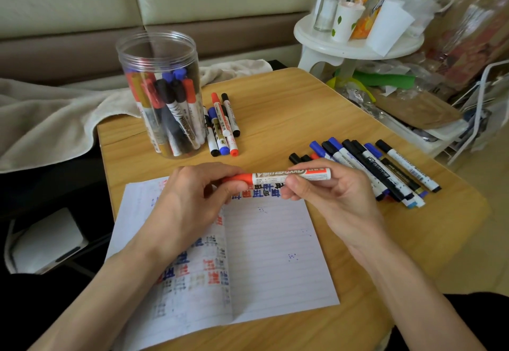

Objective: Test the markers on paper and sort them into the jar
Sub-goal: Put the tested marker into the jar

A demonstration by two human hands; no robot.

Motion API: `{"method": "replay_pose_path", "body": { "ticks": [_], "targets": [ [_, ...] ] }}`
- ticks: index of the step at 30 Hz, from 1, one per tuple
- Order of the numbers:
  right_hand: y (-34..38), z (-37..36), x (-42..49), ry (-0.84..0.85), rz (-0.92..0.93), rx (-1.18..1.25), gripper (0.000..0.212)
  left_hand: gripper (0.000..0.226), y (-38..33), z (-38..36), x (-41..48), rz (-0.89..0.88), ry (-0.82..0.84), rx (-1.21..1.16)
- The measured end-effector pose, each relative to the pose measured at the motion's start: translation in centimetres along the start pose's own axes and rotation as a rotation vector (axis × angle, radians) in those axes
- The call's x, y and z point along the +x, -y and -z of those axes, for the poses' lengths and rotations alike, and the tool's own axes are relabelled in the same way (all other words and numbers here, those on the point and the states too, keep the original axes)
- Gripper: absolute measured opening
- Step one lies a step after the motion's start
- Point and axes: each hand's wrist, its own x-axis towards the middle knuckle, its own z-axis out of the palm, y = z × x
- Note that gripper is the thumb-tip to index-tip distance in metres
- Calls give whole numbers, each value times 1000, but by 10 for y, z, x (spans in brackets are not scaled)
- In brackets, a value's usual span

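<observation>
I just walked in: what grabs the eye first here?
The left hand and right hand hold a red marker level above the lined paper, left at the cap, right on the barrel. A clear jar of markers stands behind; loose markers lie at right.

Left hand (pixel 190 196) hides marker (pixel 271 176) cap end.

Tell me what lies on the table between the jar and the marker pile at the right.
A small cluster of markers beside the jar, then bare table up to the pile, in the head view.
</observation>
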Motion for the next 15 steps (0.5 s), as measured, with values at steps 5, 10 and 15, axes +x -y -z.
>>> {"method": "replay_pose_path", "body": {
  "ticks": [5, 10, 15],
  "targets": [
    [-1, -5, 0, -25, 28, 11, 19, 15, -4, 0, 1, -7, -33, -65],
    [0, -8, 3, -3, 30, 23, 22, 17, -6, 1, 0, 26, -56, -113],
    [-2, -6, 2, 34, 24, -1, 24, 19, -8, 4, -4, 51, -30, -70]
  ]
}}
